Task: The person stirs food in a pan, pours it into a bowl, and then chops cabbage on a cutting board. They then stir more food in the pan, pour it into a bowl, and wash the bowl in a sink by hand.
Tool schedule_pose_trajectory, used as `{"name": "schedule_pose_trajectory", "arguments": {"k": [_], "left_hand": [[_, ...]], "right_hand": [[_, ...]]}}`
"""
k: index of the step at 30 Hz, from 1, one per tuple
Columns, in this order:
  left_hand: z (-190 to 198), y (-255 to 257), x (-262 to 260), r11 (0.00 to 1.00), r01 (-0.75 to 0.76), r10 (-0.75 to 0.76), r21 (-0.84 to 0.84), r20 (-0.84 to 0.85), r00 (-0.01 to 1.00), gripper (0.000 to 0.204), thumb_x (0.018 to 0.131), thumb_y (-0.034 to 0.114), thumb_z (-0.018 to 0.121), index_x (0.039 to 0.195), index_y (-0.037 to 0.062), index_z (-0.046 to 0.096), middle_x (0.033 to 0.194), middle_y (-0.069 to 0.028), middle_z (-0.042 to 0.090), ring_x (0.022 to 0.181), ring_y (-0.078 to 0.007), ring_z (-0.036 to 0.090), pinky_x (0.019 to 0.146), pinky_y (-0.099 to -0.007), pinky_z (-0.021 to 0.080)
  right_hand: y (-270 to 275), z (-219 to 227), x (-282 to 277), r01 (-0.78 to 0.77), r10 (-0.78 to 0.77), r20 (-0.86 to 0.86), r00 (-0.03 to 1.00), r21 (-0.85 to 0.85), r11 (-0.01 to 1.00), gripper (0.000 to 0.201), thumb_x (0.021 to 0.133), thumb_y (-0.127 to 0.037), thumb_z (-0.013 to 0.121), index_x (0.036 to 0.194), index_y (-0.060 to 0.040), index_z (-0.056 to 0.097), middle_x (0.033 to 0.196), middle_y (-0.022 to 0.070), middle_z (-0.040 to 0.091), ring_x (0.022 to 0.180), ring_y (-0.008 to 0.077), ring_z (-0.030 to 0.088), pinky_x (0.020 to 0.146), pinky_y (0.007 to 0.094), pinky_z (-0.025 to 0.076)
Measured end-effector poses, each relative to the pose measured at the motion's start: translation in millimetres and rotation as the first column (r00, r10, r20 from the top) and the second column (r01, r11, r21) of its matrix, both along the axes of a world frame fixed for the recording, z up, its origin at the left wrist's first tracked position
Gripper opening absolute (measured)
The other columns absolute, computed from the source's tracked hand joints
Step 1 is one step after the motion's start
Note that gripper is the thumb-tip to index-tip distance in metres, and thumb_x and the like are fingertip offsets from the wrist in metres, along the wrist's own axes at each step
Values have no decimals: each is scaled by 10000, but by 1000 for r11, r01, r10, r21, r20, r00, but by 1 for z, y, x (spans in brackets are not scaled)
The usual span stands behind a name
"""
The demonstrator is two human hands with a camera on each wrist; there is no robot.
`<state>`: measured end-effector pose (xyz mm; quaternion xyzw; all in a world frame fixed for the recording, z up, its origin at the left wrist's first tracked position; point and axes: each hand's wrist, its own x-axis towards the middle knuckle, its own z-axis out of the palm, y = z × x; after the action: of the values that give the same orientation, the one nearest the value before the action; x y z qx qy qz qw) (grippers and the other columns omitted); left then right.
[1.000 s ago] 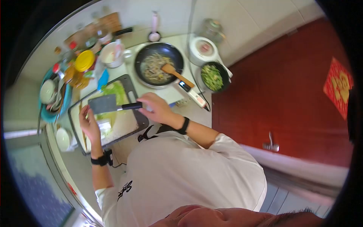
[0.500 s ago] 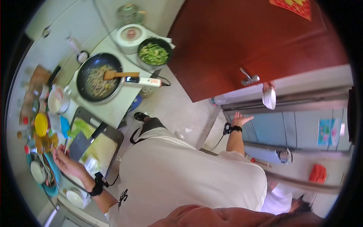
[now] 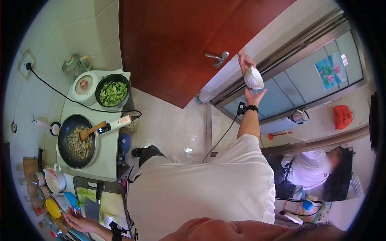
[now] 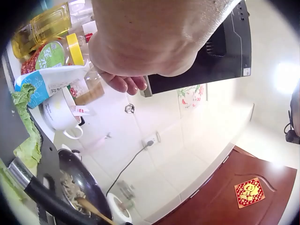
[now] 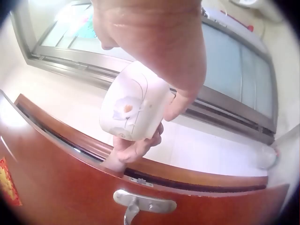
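A white flowered bowl (image 3: 254,78) (image 5: 123,110) is gripped by another person's hand (image 3: 244,61) (image 5: 136,149) that reaches past the door's edge. My right hand (image 3: 253,98) (image 5: 157,40) is stretched out beside the bowl, fingers spread; whether it touches the bowl I cannot tell. My left hand (image 3: 79,221) (image 4: 140,42) is held empty with relaxed fingers by the bottles and the cutting board (image 3: 111,185). On that board lies a cleaver (image 3: 92,209) with a black handle (image 4: 51,204), beside green leaves (image 3: 85,193).
A pan (image 3: 72,162) with food and a wooden spatula (image 3: 94,129), a pot of chopped greens (image 3: 113,93) and a white cooker (image 3: 84,87) stand on the counter. The red door (image 3: 173,48) is ajar; a cord (image 3: 221,138) hangs from my right wrist.
My right hand has left the cleaver's handle and stretched out to the bowl, which came into view with the other person's hand. The cleaver now lies on the board. The head view has swung towards the door.
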<state>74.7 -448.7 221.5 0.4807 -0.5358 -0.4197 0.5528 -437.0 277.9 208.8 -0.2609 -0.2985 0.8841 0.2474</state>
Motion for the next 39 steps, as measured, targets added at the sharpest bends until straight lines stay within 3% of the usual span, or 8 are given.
{"name": "schedule_pose_trajectory", "arguments": {"k": [15,18,23,27,29,34,38,39], "left_hand": [[10,13,-22,995,97,-96,29,-25,995,325,996,208,488,1245,13,561,1183,-128,607,991,-197,608,793,-293,465],[8,21,-33,952,300,-282,-59,208,936,260,973,178,494,1071,-11,643,1299,-80,526,950,-180,624,765,-277,490],[28,68,-91,646,741,-763,185,131,632,514,969,366,515,1354,30,457,1093,-104,647,960,-161,626,796,-278,485],[29,108,-125,155,939,-945,306,-231,231,594,980,344,542,1458,77,313,1295,-154,557,1061,-207,606,862,-329,505],[22,122,-138,139,914,-949,380,-214,233,621,986,347,532,1484,78,277,1347,-159,516,1164,-230,558,926,-361,483],[-4,122,-136,262,881,-714,393,-536,451,631,986,330,527,1492,62,260,1392,-158,477,1237,-226,514,992,-378,451],[-23,97,-113,509,752,-489,418,-579,652,537,985,275,509,1427,5,370,1350,-131,518,1241,-195,509,1017,-334,428],[-29,91,-107,573,658,-367,489,-565,739,514,988,270,497,1410,-5,396,1336,-126,529,1238,-191,508,1024,-326,415]], "right_hand": [[-60,-10,34,141,-81,-173,982,368,919,454,943,-334,484,1327,-99,424,1337,136,471,1131,317,528,860,465,506],[-90,-11,66,46,24,-178,984,383,923,436,947,-333,486,1312,-98,444,1289,123,513,1077,286,557,831,429,522],[-188,8,122,-431,510,-117,852,397,810,559,901,-373,548,1380,-108,434,1306,102,555,1133,287,581,868,438,529],[-286,9,153,-784,828,-6,560,321,532,620,894,-324,576,1407,-24,398,1382,133,515,1258,289,518,1035,457,444],[-332,-3,161,-922,956,8,294,267,281,609,881,-298,602,1376,11,427,1362,136,533,1241,262,532,1073,414,406],[-446,8,197,-921,949,102,-298,231,-314,627,870,-291,631,1392,-12,425,1309,109,562,1201,201,553,995,371,477],[-507,2,196,-806,830,142,-540,197,-558,562,916,-321,601,1392,-59,455,1333,90,530,1213,192,538,947,361,503],[-525,-20,176,-632,839,323,-438,553,-543,541,916,-327,615,1368,-62,477,1312,103,534,1180,218,560,918,368,515]]}}
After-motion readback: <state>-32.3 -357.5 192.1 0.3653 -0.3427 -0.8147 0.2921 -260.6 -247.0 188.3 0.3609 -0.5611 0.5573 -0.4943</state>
